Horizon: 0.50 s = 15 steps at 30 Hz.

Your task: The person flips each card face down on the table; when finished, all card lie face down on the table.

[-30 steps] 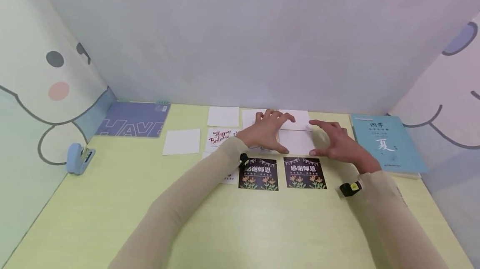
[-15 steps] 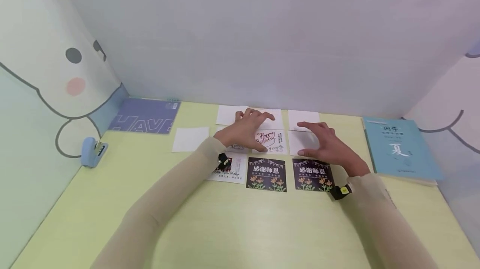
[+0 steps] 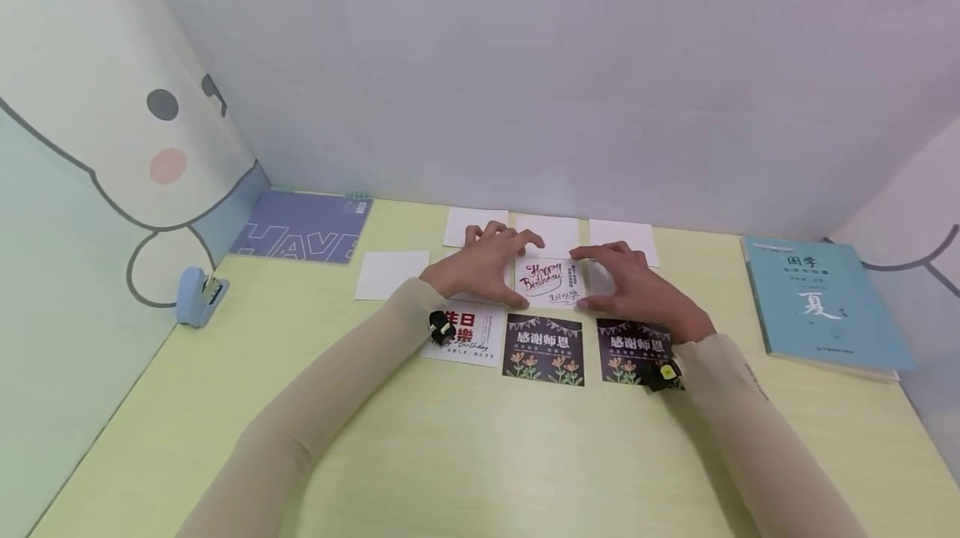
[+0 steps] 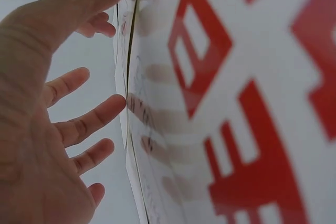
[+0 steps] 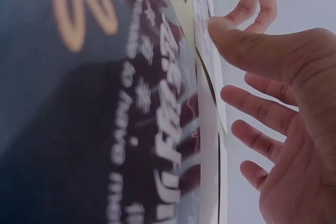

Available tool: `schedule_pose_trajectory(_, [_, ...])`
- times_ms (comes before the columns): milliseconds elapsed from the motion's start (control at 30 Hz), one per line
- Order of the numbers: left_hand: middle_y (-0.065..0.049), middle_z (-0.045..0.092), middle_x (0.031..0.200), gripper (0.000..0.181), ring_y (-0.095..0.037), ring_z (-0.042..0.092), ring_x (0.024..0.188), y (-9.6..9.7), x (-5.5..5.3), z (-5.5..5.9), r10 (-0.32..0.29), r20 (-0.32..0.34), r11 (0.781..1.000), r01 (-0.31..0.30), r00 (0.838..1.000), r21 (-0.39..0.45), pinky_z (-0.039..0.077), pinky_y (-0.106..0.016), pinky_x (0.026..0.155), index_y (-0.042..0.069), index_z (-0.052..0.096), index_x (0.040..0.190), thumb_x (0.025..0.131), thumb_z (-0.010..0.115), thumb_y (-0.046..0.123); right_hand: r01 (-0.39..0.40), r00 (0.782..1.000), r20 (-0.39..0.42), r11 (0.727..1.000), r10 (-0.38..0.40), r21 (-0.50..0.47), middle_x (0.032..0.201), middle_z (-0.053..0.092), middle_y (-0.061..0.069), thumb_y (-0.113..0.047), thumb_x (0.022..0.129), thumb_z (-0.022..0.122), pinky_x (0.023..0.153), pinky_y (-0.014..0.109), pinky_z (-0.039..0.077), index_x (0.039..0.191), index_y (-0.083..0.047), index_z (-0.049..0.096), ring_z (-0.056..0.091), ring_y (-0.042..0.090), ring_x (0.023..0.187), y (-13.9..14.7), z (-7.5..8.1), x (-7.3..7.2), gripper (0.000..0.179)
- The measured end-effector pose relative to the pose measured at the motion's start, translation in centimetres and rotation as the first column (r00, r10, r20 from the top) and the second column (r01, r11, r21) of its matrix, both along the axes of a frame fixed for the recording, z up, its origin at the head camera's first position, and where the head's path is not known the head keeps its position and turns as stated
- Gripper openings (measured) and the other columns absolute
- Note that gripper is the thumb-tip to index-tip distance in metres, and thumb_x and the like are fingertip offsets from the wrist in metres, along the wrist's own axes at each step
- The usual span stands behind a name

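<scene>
Nearest to me are the two sleeves of one person, with one small black device at each wrist. Three cards make the near row on the table: one red-lettered card at left, then two dark cards, the right one partly covered.

In the middle row I count four. The birthday card lies between the left hand and the right hand. Left of it, one card is mostly hidden by the left hand, and farther left lies one white card; one more shows behind the right hand. All fingers are loosely spread, in a released state; whether the thumbs touch the birthday card, I cannot tell.

At far left stands one stapler; at far right lies one blue book. Farthest are three white cards in a row and, to their left, one purple notebook.
</scene>
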<state>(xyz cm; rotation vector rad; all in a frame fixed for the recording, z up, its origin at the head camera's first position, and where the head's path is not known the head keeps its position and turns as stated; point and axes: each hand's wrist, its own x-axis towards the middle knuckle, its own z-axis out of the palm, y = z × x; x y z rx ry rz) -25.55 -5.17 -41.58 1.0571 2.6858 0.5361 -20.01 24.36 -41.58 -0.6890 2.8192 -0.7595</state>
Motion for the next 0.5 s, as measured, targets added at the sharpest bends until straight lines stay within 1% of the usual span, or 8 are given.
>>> schedule_pose_trajectory(100, [0.003,0.059,0.148,0.098,-0.027,0.038,0.147,-0.05,-0.01,0.0,-0.001,-0.002,1.0,0.001,1.0,-0.002,0.025,-0.057,0.115,0.039,0.041,0.157,0.074,0.092,0.056,0.004,1.0,0.016,1.0,-0.004,0.011,0.157,0.058,0.013,-0.024,0.086,0.089,0.114,0.062,0.028,0.155,-0.017,0.054,0.042,0.041,0.144,-0.26,0.06,-0.08,0.078])
schedule_pose_trajectory(167, [0.003,0.059,0.149,0.098,-0.026,0.038,0.147,-0.02,0.01,0.04,-0.005,-0.004,1.0,0.005,1.0,-0.004,0.025,-0.057,0.115,0.04,0.041,0.156,0.074,0.091,0.056,0.005,1.0,0.023,1.0,-0.005,0.02,0.157,0.058,0.014,-0.024,0.086,0.089,0.115,0.063,0.027,0.155,-0.018,0.054,0.041,0.042,0.145,-0.36,0.1,-0.13,0.077])
schedule_pose_trajectory(367, [0.004,0.062,0.137,0.097,-0.021,0.041,0.132,0.22,0.14,0.32,-0.023,0.004,1.0,0.023,1.0,-0.015,0.024,-0.054,0.112,0.038,0.042,0.156,0.075,0.092,0.054,-0.016,1.0,0.016,0.999,0.015,0.048,0.155,0.06,0.012,-0.026,0.086,0.09,0.114,0.064,0.029,0.156,-0.017,0.052,0.042,0.043,0.144,-0.67,0.3,-0.48,0.08])
schedule_pose_trajectory(500, [0.002,0.063,0.133,0.097,-0.022,0.042,0.131,0.39,0.19,0.67,-0.029,0.021,0.999,0.03,0.999,-0.038,0.023,-0.053,0.111,0.037,0.04,0.157,0.077,0.093,0.05,-0.016,1.0,0.024,0.998,0.014,0.06,0.155,0.06,0.012,-0.026,0.085,0.091,0.114,0.065,0.031,0.156,-0.017,0.053,0.042,0.045,0.145,-0.99,0.42,-0.63,0.08])
